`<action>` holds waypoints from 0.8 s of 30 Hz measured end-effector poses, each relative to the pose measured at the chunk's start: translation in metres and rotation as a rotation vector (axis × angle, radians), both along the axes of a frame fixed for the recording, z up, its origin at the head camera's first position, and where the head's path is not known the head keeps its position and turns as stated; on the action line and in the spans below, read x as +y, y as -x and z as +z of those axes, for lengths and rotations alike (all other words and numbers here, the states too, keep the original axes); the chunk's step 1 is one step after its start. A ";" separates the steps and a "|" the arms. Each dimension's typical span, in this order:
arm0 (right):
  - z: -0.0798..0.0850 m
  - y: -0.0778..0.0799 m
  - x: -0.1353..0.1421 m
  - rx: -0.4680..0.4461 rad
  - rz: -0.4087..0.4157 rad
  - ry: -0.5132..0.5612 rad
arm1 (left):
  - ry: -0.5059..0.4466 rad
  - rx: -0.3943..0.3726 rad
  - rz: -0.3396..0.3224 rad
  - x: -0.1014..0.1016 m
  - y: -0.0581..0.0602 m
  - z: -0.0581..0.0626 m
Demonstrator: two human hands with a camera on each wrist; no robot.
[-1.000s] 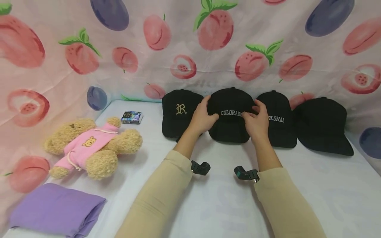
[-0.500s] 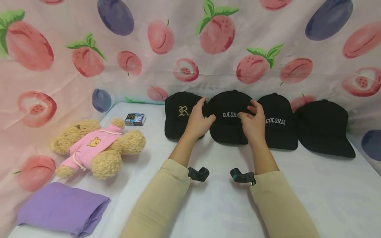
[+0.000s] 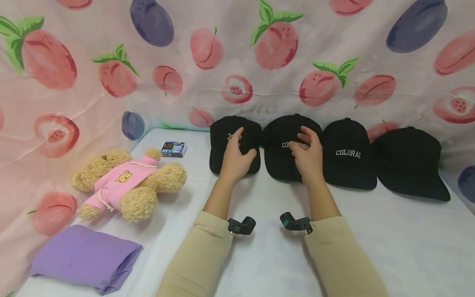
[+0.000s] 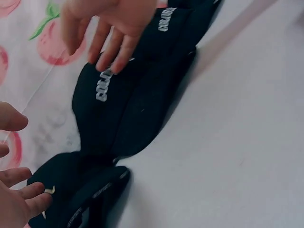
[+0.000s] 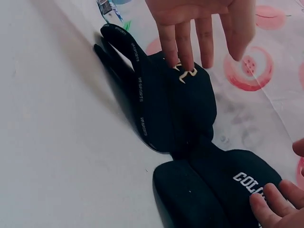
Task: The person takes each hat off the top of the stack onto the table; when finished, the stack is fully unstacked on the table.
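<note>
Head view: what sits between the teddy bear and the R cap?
Only a small box on the white sheet, toward the back, between the teddy bear and the R cap; the left hand is over that cap.

Home bed: fruit-print sheet (image 3: pixel 237 62), teddy bear (image 3: pixel 126 183).

A tan plush teddy bear in a pink hooded top (image 3: pixel 128 184) lies on its back on the white table surface (image 3: pixel 389 243), left of centre. A folded lilac cloth (image 3: pixel 86 260) lies near the front left corner, just in front of the bear, and a small dark printed box (image 3: pixel 173 149) lies behind the bear near the backdrop. A pink fabric backdrop printed with peaches and plums (image 3: pixel 237 57) hangs along the rear and left sides, and a plain black cap (image 3: pixel 410 163) rests at the far right of the row, partly overlapped by a black cap lettered "COLORA" (image 3: pixel 346 154).
</note>
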State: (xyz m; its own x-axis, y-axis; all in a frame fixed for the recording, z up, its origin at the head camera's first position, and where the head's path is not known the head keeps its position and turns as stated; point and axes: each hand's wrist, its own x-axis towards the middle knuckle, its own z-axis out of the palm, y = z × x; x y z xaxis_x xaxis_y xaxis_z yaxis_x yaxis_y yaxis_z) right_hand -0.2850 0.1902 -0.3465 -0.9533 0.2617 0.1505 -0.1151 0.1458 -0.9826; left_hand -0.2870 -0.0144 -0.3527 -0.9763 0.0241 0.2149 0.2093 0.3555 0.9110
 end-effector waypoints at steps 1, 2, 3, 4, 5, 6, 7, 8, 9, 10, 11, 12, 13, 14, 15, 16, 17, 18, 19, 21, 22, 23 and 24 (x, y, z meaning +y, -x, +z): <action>-0.001 0.000 -0.002 -0.002 0.015 0.003 | 0.000 0.009 0.011 -0.004 0.000 0.000; -0.002 0.001 -0.003 -0.005 0.030 0.006 | -0.001 0.016 0.023 -0.007 0.000 0.001; -0.003 0.002 -0.005 -0.008 0.043 0.006 | 0.000 0.022 0.034 -0.011 -0.001 0.001; -0.004 0.002 -0.006 -0.010 0.057 0.006 | -0.002 0.027 0.044 -0.014 0.000 0.002; -0.004 0.003 -0.008 -0.011 0.068 0.005 | -0.003 0.028 0.052 -0.017 -0.001 0.003; -0.005 0.003 -0.009 -0.012 0.077 0.007 | -0.010 0.029 0.057 -0.019 -0.001 0.004; -0.006 0.004 -0.010 -0.010 0.082 0.005 | -0.016 0.028 0.061 -0.022 -0.001 0.005; -0.006 0.004 -0.011 -0.008 0.086 0.003 | -0.024 0.028 0.063 -0.023 -0.001 0.006; -0.006 0.004 -0.013 -0.007 0.091 0.000 | -0.028 0.027 0.065 -0.025 -0.001 0.006; -0.007 0.004 -0.014 -0.004 0.097 -0.005 | -0.034 0.026 0.066 -0.026 -0.002 0.006; -0.007 0.003 -0.015 -0.005 0.104 -0.010 | -0.035 0.024 0.068 -0.027 -0.003 0.006; -0.007 0.004 -0.017 -0.004 0.114 -0.013 | -0.035 0.021 0.071 -0.027 -0.004 0.005; -0.008 0.004 -0.018 -0.003 0.123 -0.015 | -0.032 0.018 0.075 -0.028 -0.005 0.004; -0.009 0.004 -0.020 -0.004 0.133 -0.015 | -0.030 0.016 0.077 -0.028 -0.006 0.003; -0.009 0.004 -0.021 -0.005 0.143 -0.017 | -0.026 0.013 0.080 -0.029 -0.007 0.002; -0.010 0.005 -0.023 -0.007 0.153 -0.018 | -0.024 0.010 0.085 -0.030 -0.007 0.001; -0.011 0.005 -0.024 -0.010 0.162 -0.016 | -0.021 0.008 0.093 -0.031 -0.007 0.000; -0.011 0.006 -0.026 -0.010 0.171 -0.014 | -0.023 0.005 0.101 -0.032 -0.006 0.000; -0.011 0.007 -0.027 -0.014 0.179 -0.016 | -0.024 0.004 0.110 -0.033 -0.006 -0.001; -0.012 0.009 -0.030 -0.021 0.195 -0.022 | -0.025 -0.007 0.129 -0.037 -0.004 0.000; -0.012 0.009 -0.032 -0.026 0.204 -0.027 | -0.023 -0.015 0.139 -0.039 -0.003 0.000; -0.012 0.010 -0.034 -0.029 0.213 -0.031 | -0.024 -0.023 0.149 -0.041 -0.002 0.000; -0.011 0.011 -0.035 -0.032 0.222 -0.037 | -0.027 -0.030 0.157 -0.044 -0.002 0.000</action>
